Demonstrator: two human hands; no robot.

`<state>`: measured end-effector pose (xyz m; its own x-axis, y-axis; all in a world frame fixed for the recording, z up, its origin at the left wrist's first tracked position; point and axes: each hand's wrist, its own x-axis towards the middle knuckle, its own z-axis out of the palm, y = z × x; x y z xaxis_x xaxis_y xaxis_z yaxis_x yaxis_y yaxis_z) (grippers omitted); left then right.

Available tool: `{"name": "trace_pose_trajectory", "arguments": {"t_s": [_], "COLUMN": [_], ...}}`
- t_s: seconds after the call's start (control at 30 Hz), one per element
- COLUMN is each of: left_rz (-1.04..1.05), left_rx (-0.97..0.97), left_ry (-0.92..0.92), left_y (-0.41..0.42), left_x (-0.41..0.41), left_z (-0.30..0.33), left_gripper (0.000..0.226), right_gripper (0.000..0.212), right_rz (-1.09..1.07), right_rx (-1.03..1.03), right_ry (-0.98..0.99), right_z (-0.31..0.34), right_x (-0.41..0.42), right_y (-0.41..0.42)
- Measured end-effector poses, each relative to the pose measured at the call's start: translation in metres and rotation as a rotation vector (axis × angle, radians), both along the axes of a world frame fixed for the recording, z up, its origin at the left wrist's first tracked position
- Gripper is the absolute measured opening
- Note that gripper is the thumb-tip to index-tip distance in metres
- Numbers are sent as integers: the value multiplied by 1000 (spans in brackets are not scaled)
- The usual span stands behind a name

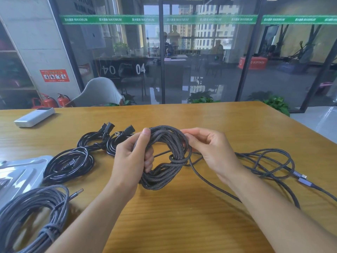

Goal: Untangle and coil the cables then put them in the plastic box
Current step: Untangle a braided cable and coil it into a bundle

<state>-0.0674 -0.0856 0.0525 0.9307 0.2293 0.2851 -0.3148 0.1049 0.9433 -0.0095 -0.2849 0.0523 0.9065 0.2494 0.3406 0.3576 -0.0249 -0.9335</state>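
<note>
A braided grey cable coil [165, 157] is held above the middle of the wooden table. My left hand [132, 161] grips its left side with the thumb on top. My right hand [211, 148] pinches the coil's upper right strands. The cable's loose tail [264, 161] trails in tangled loops to the right and ends in metal plugs [301, 178]. Three black coiled cables [71, 165] lie at the left. A grey braided coil [32, 216], tied with a wrap, lies at the near left. The clear plastic box [20, 176] sits at the left edge.
A white remote-like device [33, 116] lies at the table's far left. A grey chair [99, 93] stands behind the table, in front of a glass wall. The table's right edge [299, 125] runs diagonally.
</note>
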Motion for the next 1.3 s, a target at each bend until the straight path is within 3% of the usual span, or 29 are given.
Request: {"name": "trace_pose_trajectory", "arguments": {"t_s": [0.17, 0.37, 0.53, 0.7, 0.83, 1.07, 1.3], "left_rz": [69, 100, 87, 113, 159, 152, 113], "left_rx": [-1, 28, 83, 129, 123, 72, 39], "left_ry": [37, 19, 26, 10, 12, 28, 17], "left_y": [3, 2, 0, -7, -10, -5, -1], "left_x": [4, 5, 3, 2, 2, 1, 0], "left_z": [-3, -5, -5, -3, -3, -3, 1], "left_gripper": [43, 46, 44, 47, 48, 46, 43], "right_gripper": [27, 18, 15, 16, 12, 12, 16], "right_rz": [107, -3, -113, -393, -510, -433, -71], "right_rx": [-34, -11, -183, -472, -518, -365, -103], "right_ry": [-33, -142, -232, -558, -731, -631, -293], "right_z": [1, -1, -2, -7, -5, -1, 10], "right_x": [0, -5, -5, -9, -14, -19, -19], "right_y": [-4, 5, 5, 14, 24, 23, 13]}}
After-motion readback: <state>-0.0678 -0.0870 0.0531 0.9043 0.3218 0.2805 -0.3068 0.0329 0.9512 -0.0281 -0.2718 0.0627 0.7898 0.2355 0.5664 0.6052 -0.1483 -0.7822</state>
